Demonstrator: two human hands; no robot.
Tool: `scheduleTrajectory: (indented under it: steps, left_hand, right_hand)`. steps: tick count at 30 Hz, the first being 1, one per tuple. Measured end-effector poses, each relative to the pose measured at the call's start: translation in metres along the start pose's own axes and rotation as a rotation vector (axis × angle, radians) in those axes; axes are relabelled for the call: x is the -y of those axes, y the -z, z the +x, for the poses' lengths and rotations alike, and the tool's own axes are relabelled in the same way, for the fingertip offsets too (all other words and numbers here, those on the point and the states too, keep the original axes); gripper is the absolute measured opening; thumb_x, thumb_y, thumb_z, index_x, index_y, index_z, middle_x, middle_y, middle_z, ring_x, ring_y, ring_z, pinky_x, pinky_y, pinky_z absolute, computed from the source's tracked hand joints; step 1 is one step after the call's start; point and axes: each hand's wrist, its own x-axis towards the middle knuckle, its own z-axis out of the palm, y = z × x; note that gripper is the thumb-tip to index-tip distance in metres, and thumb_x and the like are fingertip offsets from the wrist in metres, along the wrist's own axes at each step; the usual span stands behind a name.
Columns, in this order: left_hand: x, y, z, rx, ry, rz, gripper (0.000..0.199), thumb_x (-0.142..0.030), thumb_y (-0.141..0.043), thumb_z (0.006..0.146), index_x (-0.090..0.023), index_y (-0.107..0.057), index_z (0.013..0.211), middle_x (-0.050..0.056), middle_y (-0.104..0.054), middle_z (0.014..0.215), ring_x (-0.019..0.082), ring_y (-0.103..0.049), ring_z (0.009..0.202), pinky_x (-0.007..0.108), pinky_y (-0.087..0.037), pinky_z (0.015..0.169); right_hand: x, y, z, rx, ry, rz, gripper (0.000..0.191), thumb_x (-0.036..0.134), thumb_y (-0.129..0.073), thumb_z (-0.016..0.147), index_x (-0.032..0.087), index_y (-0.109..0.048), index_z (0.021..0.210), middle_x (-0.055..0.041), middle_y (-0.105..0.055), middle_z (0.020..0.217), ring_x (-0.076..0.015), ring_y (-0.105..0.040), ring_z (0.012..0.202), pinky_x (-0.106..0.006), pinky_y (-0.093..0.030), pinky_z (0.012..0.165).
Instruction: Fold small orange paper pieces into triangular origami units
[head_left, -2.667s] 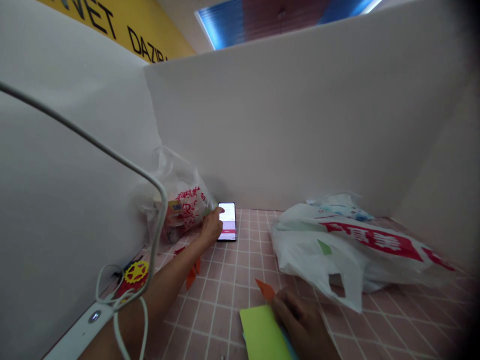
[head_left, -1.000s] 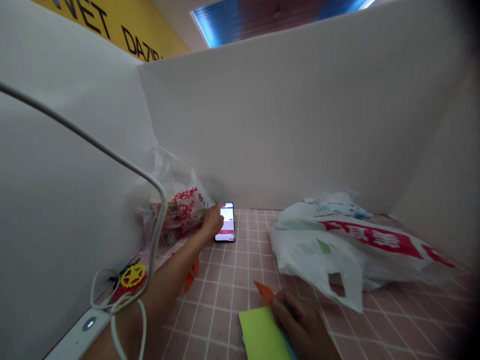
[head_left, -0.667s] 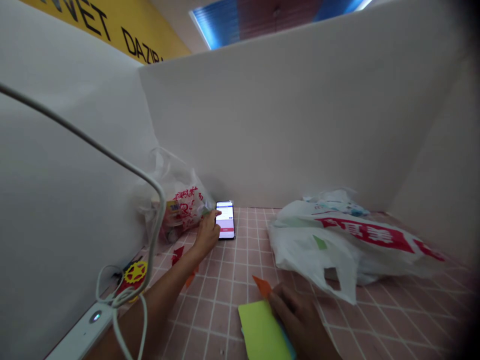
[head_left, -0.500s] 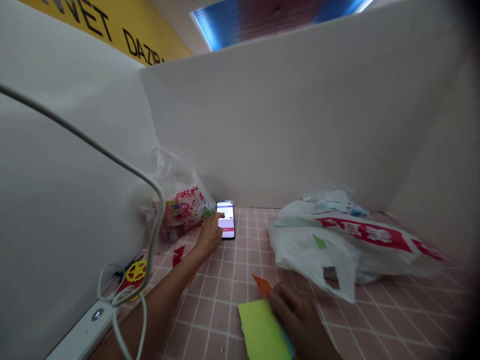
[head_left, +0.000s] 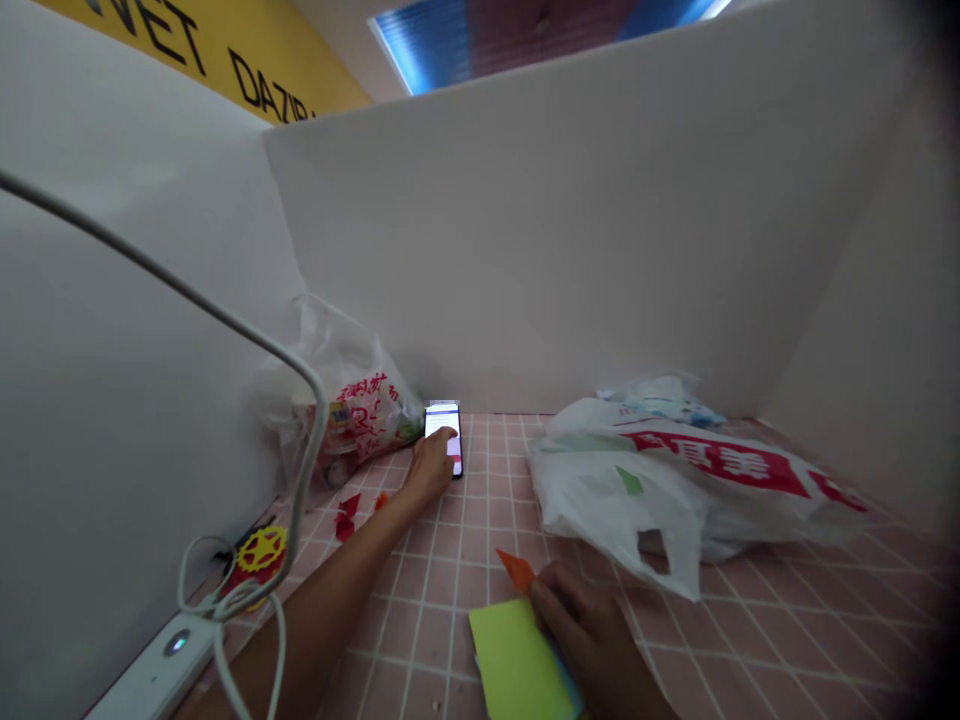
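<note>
At the far side of the table my left hand (head_left: pixel 433 466) reaches over a phone (head_left: pixel 443 413) with a lit screen. Its index finger is stretched out onto the screen, and it holds nothing. My right hand (head_left: pixel 581 625), closer to me, is closed with an orange piece of folded paper (head_left: pixel 514 568) pinched at the fingertips. Under and beside that hand lies a stack of sticky notes (head_left: pixel 517 660), yellow-green on top with a blue layer showing at its edge.
A white plastic bag with red print (head_left: pixel 637 490) lies on the right. Another filled bag (head_left: pixel 364 410) stands back left. Red paper scraps (head_left: pixel 346 517), a yellow gear-shaped piece (head_left: pixel 262 549) and a white power strip (head_left: pixel 161 660) with a cable are on the left. White partitions (head_left: pixel 525 250) enclose the table.
My left index finger has moved slightly right across the phone screen, and the hand now covers more of the phone. My right hand keeps its pinch; the view has shifted a little.
</note>
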Motion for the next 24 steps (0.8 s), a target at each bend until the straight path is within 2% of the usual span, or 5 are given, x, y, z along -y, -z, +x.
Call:
scheduleTrajectory:
  steps: [6,9,16,20,24]
  left_hand:
    - [-0.003,0.005,-0.004,-0.034,-0.021,-0.014,0.058,0.004,-0.041,0.072,-0.015,-0.055,0.125,0.012,-0.061,0.132,0.025,-0.053,0.124,0.045,-0.027,0.112]
    - [-0.009,0.011,-0.020,-0.042,-0.040,-0.040,0.052,0.001,-0.043,0.075,-0.013,-0.055,0.124,0.014,-0.061,0.131,0.026,-0.052,0.124,0.044,-0.031,0.110]
    - [-0.050,0.033,-0.100,0.009,0.010,-0.319,0.026,-0.031,-0.045,0.094,-0.016,-0.059,0.110,0.011,-0.068,0.111,0.023,-0.062,0.104,0.035,-0.046,0.091]
    - [-0.075,0.037,-0.151,0.151,0.025,-0.475,0.033,-0.036,-0.059,0.087,-0.019,-0.057,0.115,0.007,-0.069,0.100,0.020,-0.062,0.088,0.030,-0.048,0.080]
    - [-0.079,0.029,-0.179,0.252,0.062,-0.550,0.031,-0.032,-0.066,0.081,-0.019,-0.061,0.109,0.004,-0.069,0.089,0.017,-0.061,0.076,0.026,-0.046,0.070]
  right_hand:
    - [0.000,0.000,0.000,-0.016,0.031,0.015,0.035,0.045,-0.046,0.090,0.020,-0.044,0.066,0.0019,-0.043,0.061,-0.0146,-0.041,0.059,-0.026,-0.033,0.054]
    - [0.004,0.001,-0.001,-0.006,0.026,0.022,0.035,0.045,-0.047,0.089,0.020,-0.045,0.066,0.0017,-0.044,0.062,-0.0150,-0.042,0.059,-0.026,-0.034,0.054]
    - [0.007,0.002,-0.005,-0.007,0.094,-0.044,0.034,0.043,-0.044,0.093,0.020,-0.046,0.067,0.0009,-0.047,0.062,-0.0155,-0.045,0.059,-0.026,-0.034,0.054]
    - [0.008,0.001,-0.009,0.006,0.273,-0.169,0.031,0.034,-0.043,0.096,0.019,-0.051,0.070,-0.0026,-0.056,0.068,-0.0175,-0.052,0.064,-0.028,-0.038,0.060]
    - [0.009,0.000,-0.011,0.028,0.483,-0.279,0.025,0.025,-0.044,0.095,0.019,-0.056,0.074,-0.0046,-0.062,0.072,-0.0192,-0.056,0.069,-0.030,-0.039,0.064]
